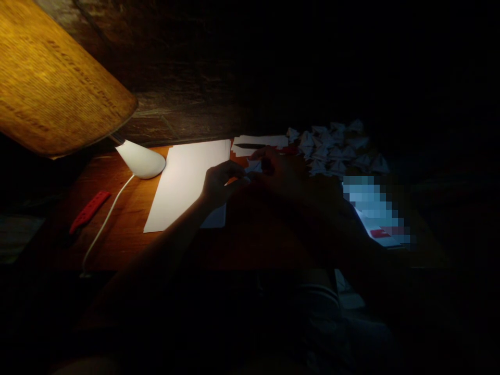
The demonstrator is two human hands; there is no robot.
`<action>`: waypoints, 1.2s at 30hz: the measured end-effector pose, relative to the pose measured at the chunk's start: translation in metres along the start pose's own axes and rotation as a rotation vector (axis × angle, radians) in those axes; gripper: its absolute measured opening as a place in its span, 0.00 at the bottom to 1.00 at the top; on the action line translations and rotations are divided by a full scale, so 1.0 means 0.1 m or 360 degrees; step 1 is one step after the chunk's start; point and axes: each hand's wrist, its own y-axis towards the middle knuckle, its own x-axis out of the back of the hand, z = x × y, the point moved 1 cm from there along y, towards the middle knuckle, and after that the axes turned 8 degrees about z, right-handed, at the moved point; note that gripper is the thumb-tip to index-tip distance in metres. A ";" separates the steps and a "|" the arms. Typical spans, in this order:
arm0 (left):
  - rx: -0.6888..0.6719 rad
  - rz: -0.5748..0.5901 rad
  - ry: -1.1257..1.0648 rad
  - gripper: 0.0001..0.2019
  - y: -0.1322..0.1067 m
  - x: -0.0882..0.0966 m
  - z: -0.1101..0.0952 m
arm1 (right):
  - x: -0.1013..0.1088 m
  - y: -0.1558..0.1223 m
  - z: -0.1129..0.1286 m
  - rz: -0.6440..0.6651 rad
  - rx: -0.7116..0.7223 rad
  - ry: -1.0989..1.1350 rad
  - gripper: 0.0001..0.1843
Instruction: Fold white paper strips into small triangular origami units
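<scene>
The scene is dark, lit only by a lamp at the left. My left hand [219, 182] and my right hand [279, 172] meet over the middle of a wooden table [128, 208]. Between their fingertips they pinch a small piece of white paper [253, 166]. My left hand rests over the right edge of a stack of white paper sheets [183, 182]. Beyond my right hand lies a pile of several small folded white paper pieces [336, 148].
A lamp with a printed shade [50, 83] and white base [141, 160] stands at the far left; its white cord [103, 221] runs toward me. A red strip-shaped object [89, 211] lies at the left. Cut paper strips [260, 141] lie behind my hands. A lit screen [375, 211] glows at the right.
</scene>
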 end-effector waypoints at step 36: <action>0.0245 -0.0064 -0.0206 0.16 0.03 -0.01 0.00 | 0.08 -0.09 0.38 0.0145 0.0161 -0.1445 0.11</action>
